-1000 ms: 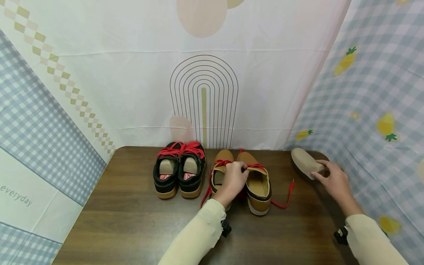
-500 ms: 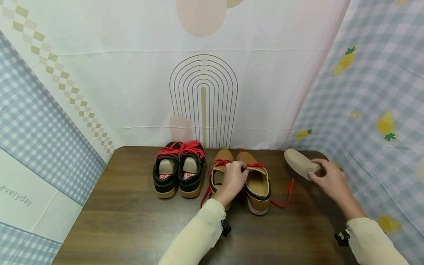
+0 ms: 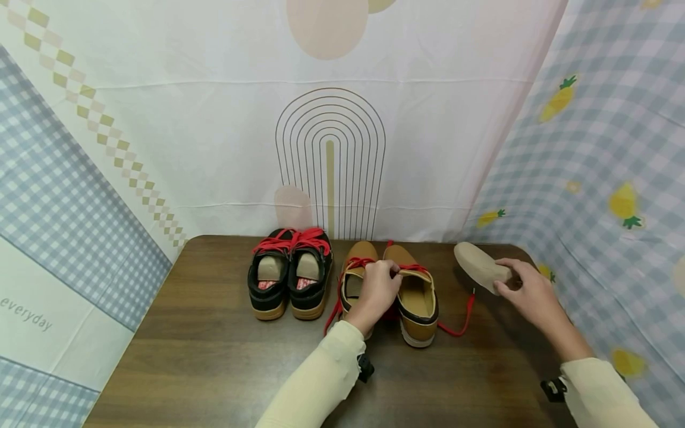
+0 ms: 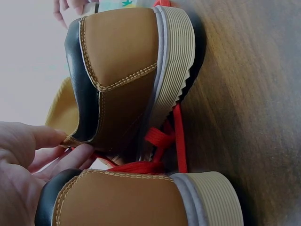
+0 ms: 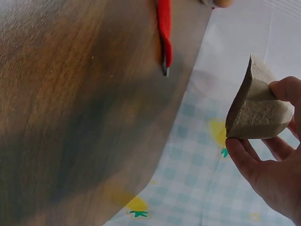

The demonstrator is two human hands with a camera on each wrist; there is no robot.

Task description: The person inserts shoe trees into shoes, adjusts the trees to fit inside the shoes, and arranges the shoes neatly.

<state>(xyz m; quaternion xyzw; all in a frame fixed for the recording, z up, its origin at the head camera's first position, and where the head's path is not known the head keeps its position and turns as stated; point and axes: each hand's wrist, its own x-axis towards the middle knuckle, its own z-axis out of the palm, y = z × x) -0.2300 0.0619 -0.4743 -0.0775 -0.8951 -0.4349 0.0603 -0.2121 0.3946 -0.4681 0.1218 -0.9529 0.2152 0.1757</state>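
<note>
My left hand (image 3: 376,292) pinches the collar edge of the right-hand tan shoe (image 3: 420,326), as the left wrist view shows. That shoe's opening is bare inside, its red lace (image 3: 468,315) trailing onto the table. Close beside it stands the left-hand tan shoe (image 3: 361,251), partly covered by my hand and wrist. Off to the right, my right hand (image 3: 531,292) grips the heel end of a beige moulded shoe insert (image 3: 478,263), held above the table. In the right wrist view, thumb and fingers clasp the insert (image 5: 263,113) from both sides.
A pair of black shoes (image 3: 310,309) with red laces stands to the left, beige inserts (image 3: 307,267) in their openings. The brown wooden table (image 3: 214,356) ends at a white cloth backdrop (image 3: 225,148); checked cloth (image 3: 599,249) hangs close on the right.
My right hand has moved a little to the left with the insert, toward the tan shoes. My left hand and the shoes stay where they were.
</note>
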